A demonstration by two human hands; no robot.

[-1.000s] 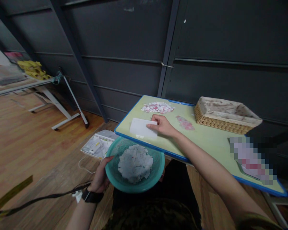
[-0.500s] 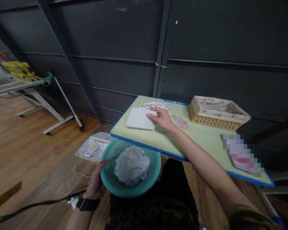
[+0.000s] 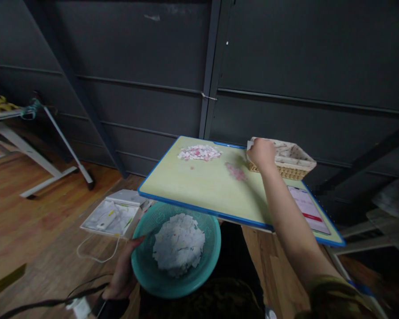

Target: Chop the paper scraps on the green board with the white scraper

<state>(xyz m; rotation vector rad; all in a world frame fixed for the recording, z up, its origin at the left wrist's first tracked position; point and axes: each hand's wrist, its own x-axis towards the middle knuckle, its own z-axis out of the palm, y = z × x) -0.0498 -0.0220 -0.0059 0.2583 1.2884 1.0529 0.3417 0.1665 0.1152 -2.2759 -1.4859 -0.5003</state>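
My left hand (image 3: 124, 266) grips the left rim of a teal plastic colander (image 3: 210, 261), thumb over the edge. A pile of white paper scraps (image 3: 179, 243) lies in it. My right hand (image 3: 262, 153) is closed over the left end of a cloth-lined wicker basket (image 3: 295, 173). A small part of a white card (image 3: 249, 144) shows beside its fingers; the rest is hidden. On the yellow-green board (image 3: 199, 190) with a blue edge lie a heap of white and pink paper bits (image 3: 199, 152) and a flat pink patch of pieces (image 3: 235, 171).
A phone (image 3: 309, 210) lies at the board's right end. Below left, an open white box (image 3: 109, 217) holds small items, with a white cable by it. A white-legged table (image 3: 23, 150) stands at the left. A dark panelled wall (image 3: 153, 102) rises behind the board.
My right hand has carried the white card from the board's left part across to the basket. The colander stays in my left hand. The view has shifted to the right.
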